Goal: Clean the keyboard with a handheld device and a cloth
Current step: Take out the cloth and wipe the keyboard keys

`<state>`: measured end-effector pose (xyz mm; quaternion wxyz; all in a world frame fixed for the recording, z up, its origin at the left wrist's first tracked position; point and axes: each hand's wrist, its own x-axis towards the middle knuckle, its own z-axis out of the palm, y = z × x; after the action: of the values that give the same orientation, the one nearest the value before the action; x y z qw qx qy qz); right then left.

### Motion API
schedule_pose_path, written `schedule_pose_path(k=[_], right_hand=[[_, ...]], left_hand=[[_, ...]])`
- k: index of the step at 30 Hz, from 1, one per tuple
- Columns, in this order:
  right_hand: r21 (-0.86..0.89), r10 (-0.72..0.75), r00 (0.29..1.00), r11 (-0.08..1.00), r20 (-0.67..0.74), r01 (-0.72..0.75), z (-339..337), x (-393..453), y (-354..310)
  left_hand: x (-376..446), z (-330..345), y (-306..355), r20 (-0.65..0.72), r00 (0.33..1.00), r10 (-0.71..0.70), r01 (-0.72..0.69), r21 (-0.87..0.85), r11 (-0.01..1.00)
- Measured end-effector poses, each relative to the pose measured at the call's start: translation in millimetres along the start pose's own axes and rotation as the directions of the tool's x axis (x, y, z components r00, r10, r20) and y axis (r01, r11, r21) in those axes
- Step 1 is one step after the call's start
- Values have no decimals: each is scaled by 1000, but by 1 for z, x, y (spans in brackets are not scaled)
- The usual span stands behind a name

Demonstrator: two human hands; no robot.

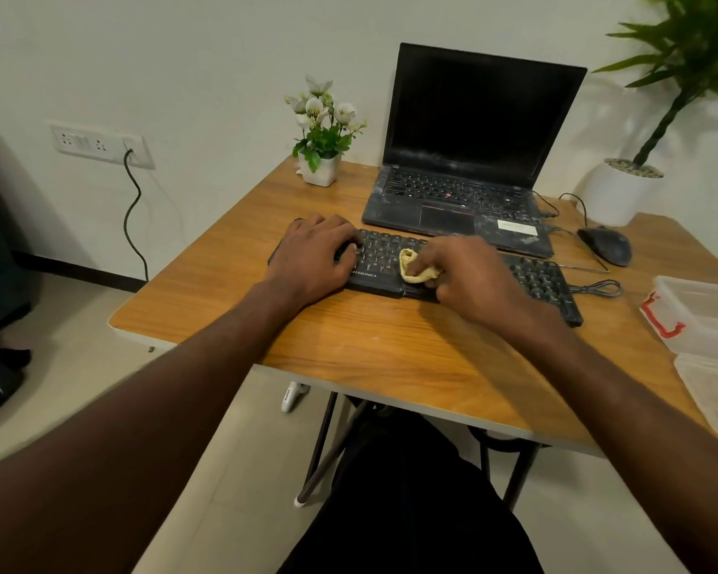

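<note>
Head view: left hand [314,252] rests flat on keyboard [539,279]; right hand [465,275] grips yellow cloth [415,265] on its keys.

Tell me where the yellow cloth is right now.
In the head view, the yellow cloth sits mid-keyboard, gripped by the right hand, just right of the left hand.

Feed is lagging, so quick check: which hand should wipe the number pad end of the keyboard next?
Right. The right hand already grips the yellow cloth on the keyboard, nearer that end. The left hand rests on the opposite end, probably steadying it.
</note>
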<state>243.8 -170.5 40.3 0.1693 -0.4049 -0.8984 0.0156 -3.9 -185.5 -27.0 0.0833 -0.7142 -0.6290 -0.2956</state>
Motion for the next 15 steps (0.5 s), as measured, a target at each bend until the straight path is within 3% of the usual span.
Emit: schedule_pose_path(k=[4, 10, 15], right_hand=[[-35, 45, 998, 998, -49, -47, -1, 20, -14], [-26, -35, 998, 999, -45, 34, 17, -19, -28], [152, 223, 972, 966, -69, -210, -2, -18, 10]], left_hand=[[0, 0, 1, 16, 1000, -2, 2, 12, 1000], [1, 0, -1, 20, 1000, -10, 9, 17, 1000], [0, -3, 1, 34, 999, 8, -9, 14, 1000]])
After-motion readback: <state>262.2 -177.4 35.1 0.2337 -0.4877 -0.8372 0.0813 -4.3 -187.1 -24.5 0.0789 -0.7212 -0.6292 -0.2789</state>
